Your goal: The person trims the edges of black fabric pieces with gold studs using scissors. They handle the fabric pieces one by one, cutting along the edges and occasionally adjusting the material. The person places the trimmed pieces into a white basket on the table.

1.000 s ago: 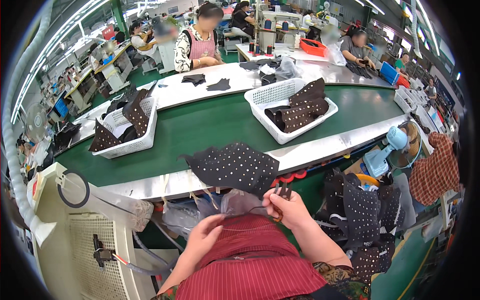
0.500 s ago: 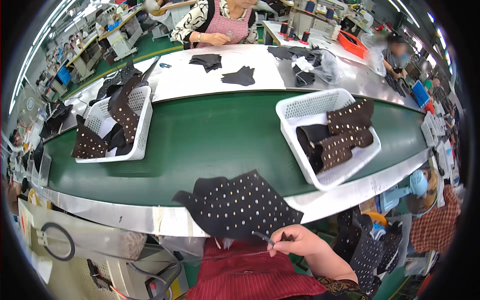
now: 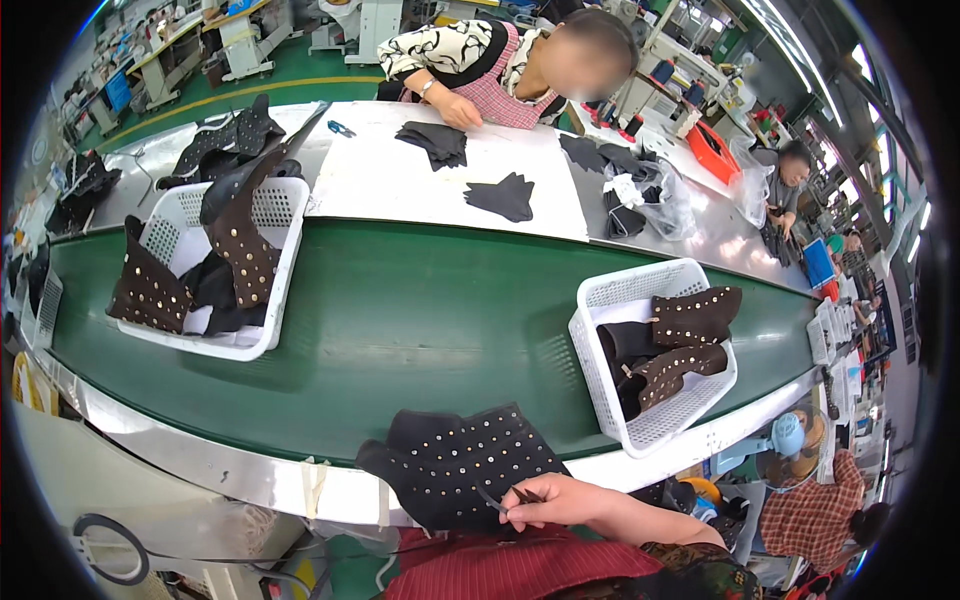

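My right hand (image 3: 560, 499) comes in from the lower right with its fingers closed round a small dark tool with a thin pointed end (image 3: 488, 497). Its exact kind is hard to make out. The point lies over a black shoe-upper-like piece (image 3: 460, 455) dotted with rows of shiny metal studs. This piece rests across the metal edge (image 3: 345, 492) of the green conveyor, its near side close to my red apron (image 3: 500, 565). My left hand does not show.
On the green belt (image 3: 430, 300) stand two white plastic baskets, a left one (image 3: 290, 225) and a right one (image 3: 625, 437), holding brown studded pieces. Across the belt, a person (image 3: 460, 108) leans over a white board (image 3: 350, 190) with black cut pieces (image 3: 502, 196).
My view has tilted and shifted. The right hand keeps the tool and has come in further over the black studded piece. The person opposite has leaned forward, a hand now down by the black pieces.
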Available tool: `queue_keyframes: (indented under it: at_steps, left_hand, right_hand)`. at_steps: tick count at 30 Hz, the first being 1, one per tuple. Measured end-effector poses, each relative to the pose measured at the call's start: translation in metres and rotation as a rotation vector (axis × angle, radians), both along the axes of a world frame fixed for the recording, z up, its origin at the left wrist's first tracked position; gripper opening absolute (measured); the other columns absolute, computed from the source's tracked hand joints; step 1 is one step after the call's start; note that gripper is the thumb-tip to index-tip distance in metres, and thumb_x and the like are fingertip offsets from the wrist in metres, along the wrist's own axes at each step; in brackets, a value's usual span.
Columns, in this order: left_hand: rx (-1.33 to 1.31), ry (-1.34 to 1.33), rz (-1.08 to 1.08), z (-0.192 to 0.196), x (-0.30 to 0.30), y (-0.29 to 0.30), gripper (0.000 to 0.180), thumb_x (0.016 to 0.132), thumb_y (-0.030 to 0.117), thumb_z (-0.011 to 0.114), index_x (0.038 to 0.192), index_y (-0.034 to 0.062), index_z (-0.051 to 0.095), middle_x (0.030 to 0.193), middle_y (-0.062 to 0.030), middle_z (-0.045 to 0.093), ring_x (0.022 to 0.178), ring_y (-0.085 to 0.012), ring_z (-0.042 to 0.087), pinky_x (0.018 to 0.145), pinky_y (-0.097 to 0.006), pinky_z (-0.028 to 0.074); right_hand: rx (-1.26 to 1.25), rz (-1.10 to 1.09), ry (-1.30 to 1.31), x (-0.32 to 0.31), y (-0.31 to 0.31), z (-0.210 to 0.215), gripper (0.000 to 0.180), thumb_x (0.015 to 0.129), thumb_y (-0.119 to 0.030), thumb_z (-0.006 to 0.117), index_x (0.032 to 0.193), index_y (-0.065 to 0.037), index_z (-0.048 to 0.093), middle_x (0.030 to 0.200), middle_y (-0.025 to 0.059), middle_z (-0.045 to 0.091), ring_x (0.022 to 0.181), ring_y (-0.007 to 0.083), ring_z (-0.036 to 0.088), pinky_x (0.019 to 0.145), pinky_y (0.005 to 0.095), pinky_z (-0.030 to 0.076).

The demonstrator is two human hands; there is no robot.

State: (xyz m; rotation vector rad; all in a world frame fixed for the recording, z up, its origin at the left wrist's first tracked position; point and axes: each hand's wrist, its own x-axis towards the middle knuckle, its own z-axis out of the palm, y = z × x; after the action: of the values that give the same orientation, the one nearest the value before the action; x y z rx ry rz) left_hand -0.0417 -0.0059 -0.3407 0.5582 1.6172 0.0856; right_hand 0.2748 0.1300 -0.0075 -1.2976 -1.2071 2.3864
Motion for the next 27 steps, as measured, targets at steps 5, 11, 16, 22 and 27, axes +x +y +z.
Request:
queue_keyframes:
  at_steps: [5,11,16,22,27]
  left_hand:
    - [0.011,0.087,-0.228,0.0,-0.001,-0.001,0.026,0.087,0.026,0.051,0.099,0.0058,0.063,0.091,-0.0136,0.065,0.077,-0.0257,0.061,0.066,-0.04,0.047]
    - [0.025,0.192,-0.453,-0.001,-0.018,-0.008,0.027,0.086,0.026,0.052,0.099,0.0055,0.063,0.093,-0.0155,0.065,0.08,-0.028,0.062,0.068,-0.042,0.048]
    - [0.087,0.26,-0.7,-0.008,-0.037,-0.036,0.027,0.084,0.026,0.053,0.1,0.0053,0.063,0.096,-0.0172,0.065,0.083,-0.0298,0.063,0.07,-0.044,0.049]
    - [0.381,0.335,-1.232,-0.05,-0.1,-0.07,0.028,0.083,0.025,0.054,0.1,0.005,0.063,0.098,-0.0191,0.065,0.087,-0.032,0.064,0.073,-0.046,0.049]
    - [0.689,0.463,-0.809,0.086,-0.048,-0.036,0.032,0.085,0.019,0.05,0.113,0.0058,0.058,0.106,-0.0224,0.061,0.098,-0.0383,0.059,0.085,-0.045,0.047]
  right_hand:
    - [-0.037,-0.052,-0.02,-0.002,-0.005,0.009,0.019,0.091,-0.019,0.059,0.102,-0.004,0.063,0.077,-0.0012,0.059,0.064,0.0047,0.047,0.061,0.0193,0.04]
    - [0.058,-0.133,0.03,0.007,-0.04,0.0,0.02,0.091,-0.021,0.059,0.103,-0.005,0.062,0.077,-0.0015,0.058,0.069,0.004,0.05,0.061,0.02,0.042]
    - [0.132,-0.245,0.092,0.002,-0.079,-0.008,0.019,0.091,-0.02,0.059,0.102,-0.003,0.061,0.076,-0.0015,0.057,0.069,0.0041,0.051,0.061,0.0204,0.043]
    - [0.249,-0.283,0.141,-0.003,-0.129,-0.009,0.016,0.091,-0.017,0.058,0.097,-0.002,0.06,0.076,-0.0017,0.057,0.069,0.0033,0.05,0.062,0.0198,0.042]
    - [0.501,-0.452,0.091,-0.008,-0.178,0.009,0.007,0.087,-0.005,0.059,0.091,0.001,0.06,0.083,0.0009,0.06,0.077,0.0053,0.053,0.069,0.0202,0.043]
